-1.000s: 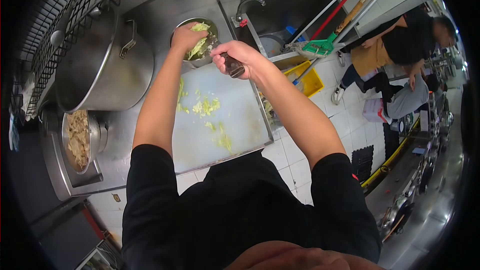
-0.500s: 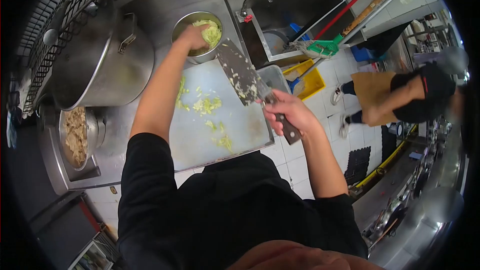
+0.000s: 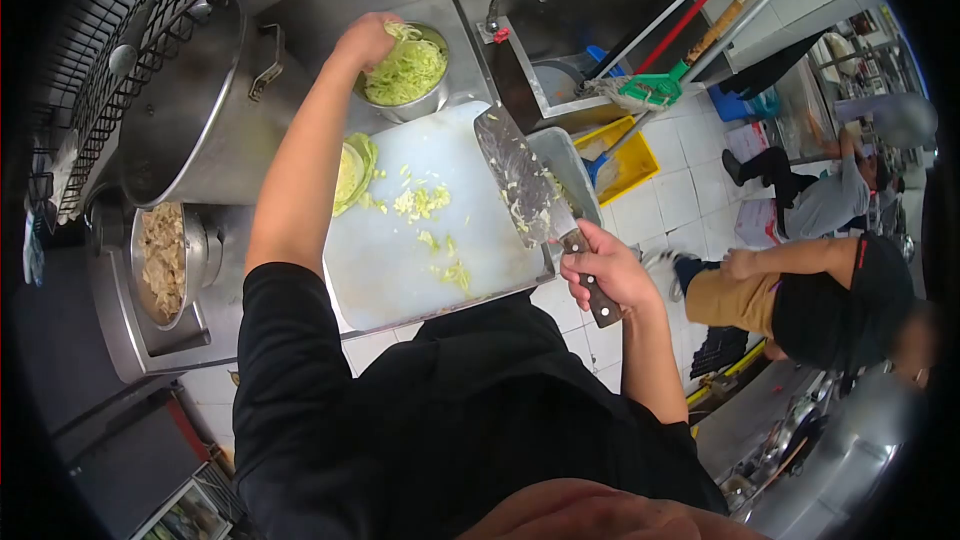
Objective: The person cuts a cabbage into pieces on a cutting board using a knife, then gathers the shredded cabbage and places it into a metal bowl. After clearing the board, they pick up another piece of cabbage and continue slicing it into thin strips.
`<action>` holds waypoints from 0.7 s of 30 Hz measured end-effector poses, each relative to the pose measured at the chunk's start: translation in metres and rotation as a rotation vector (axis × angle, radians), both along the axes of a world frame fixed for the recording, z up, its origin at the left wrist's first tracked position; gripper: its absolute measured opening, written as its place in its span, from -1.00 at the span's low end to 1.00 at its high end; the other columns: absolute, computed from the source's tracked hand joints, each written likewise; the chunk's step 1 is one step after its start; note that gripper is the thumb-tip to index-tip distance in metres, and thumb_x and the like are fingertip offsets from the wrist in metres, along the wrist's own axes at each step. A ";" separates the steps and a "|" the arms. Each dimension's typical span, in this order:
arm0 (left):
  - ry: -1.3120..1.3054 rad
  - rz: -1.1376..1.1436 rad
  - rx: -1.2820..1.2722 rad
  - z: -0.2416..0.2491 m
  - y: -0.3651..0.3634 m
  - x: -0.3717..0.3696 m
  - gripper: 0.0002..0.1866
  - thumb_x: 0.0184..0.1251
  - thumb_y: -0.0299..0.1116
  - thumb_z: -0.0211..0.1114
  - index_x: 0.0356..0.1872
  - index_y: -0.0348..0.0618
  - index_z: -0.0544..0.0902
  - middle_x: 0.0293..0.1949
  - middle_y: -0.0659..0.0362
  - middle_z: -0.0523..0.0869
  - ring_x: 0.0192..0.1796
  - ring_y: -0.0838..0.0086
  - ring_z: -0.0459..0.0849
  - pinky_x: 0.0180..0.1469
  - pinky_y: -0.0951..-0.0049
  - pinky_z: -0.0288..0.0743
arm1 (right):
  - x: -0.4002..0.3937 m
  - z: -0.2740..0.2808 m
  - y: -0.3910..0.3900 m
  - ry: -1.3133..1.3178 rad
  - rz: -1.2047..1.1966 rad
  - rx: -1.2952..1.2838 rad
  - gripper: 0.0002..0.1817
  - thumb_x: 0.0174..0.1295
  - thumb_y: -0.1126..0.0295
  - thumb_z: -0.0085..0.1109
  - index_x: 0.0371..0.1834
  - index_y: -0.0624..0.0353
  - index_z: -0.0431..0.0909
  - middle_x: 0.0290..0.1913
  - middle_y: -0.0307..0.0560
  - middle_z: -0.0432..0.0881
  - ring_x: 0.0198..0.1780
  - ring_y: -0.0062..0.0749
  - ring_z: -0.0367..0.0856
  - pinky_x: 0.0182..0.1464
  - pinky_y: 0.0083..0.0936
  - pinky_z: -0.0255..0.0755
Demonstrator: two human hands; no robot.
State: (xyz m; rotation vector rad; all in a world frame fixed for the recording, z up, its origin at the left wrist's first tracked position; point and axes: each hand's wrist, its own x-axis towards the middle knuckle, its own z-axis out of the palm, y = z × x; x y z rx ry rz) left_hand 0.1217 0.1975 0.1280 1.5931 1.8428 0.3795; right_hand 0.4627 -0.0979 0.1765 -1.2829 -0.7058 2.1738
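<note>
My left hand (image 3: 368, 40) is at the upper left rim of a round metal bowl (image 3: 432, 108), its fingers curled with pale green strands at their tips. Shredded cabbage (image 3: 408, 76) fills the bowl. In my right hand (image 3: 615, 268) is the dark wooden handle of a broad cleaver (image 3: 515, 175). Its wide blade, flecked with cabbage bits, hangs over the right side of a white cutting board (image 3: 400, 270). A cut piece of cabbage (image 3: 355, 175) lies at the board's left edge, partly behind my left forearm. Small chopped bits (image 3: 422, 203) are scattered mid-board.
A large metal pot (image 3: 215, 110) and a pan of pale brown food (image 3: 162, 265) stand left. Behind on the right are a sink (image 3: 545, 90), broom handles (image 3: 680, 15) and a yellow bin (image 3: 630, 165). Two people (image 3: 810, 295) (image 3: 835, 195) are on the right.
My left hand has risen from inside the bowl toward its upper left rim. The cleaver has shifted right and slightly down. The cabbage piece shows more, and a second person is visible.
</note>
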 end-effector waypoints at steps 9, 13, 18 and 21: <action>0.284 -0.162 0.355 0.014 -0.014 0.003 -0.58 0.09 -0.42 0.32 0.06 0.07 0.66 -0.03 0.03 0.73 0.06 0.12 0.68 0.14 0.22 0.53 | -0.009 -0.026 -0.020 -0.253 0.070 0.117 -0.68 0.20 0.58 0.10 0.02 0.28 0.36 -0.55 -0.20 0.43 -0.67 -0.53 0.42 -0.64 -0.51 0.40; 0.301 -0.149 0.479 0.026 -0.021 -0.002 -0.61 0.13 -0.41 0.30 0.05 0.06 0.67 -0.02 0.04 0.73 0.05 0.16 0.68 0.12 0.23 0.53 | -0.010 -0.034 -0.026 -0.284 0.091 0.148 -0.66 0.22 0.56 0.10 0.07 0.27 0.34 -0.55 -0.22 0.42 -0.67 -0.54 0.42 -0.66 -0.52 0.38; -0.005 -0.040 0.675 0.052 -0.067 -0.009 -0.72 0.22 -0.41 0.24 -0.03 -0.08 0.69 -0.19 0.08 0.77 -0.12 0.26 0.74 -0.01 0.32 0.58 | -0.014 -0.045 -0.026 -0.604 0.218 0.344 -0.61 0.21 0.52 0.12 0.13 0.27 0.38 -0.57 -0.20 0.44 -0.65 -0.54 0.44 -0.59 -0.50 0.41; -0.240 0.046 0.694 0.034 -0.111 -0.020 -0.78 0.26 -0.39 0.25 -0.10 -0.14 0.70 -0.31 0.10 0.77 -0.27 0.39 0.74 -0.13 0.41 0.59 | -0.014 -0.067 -0.030 -0.917 0.290 0.601 -0.56 0.12 0.43 0.14 0.11 0.25 0.44 -0.36 0.24 0.66 -0.38 0.10 0.66 -0.26 -0.11 0.53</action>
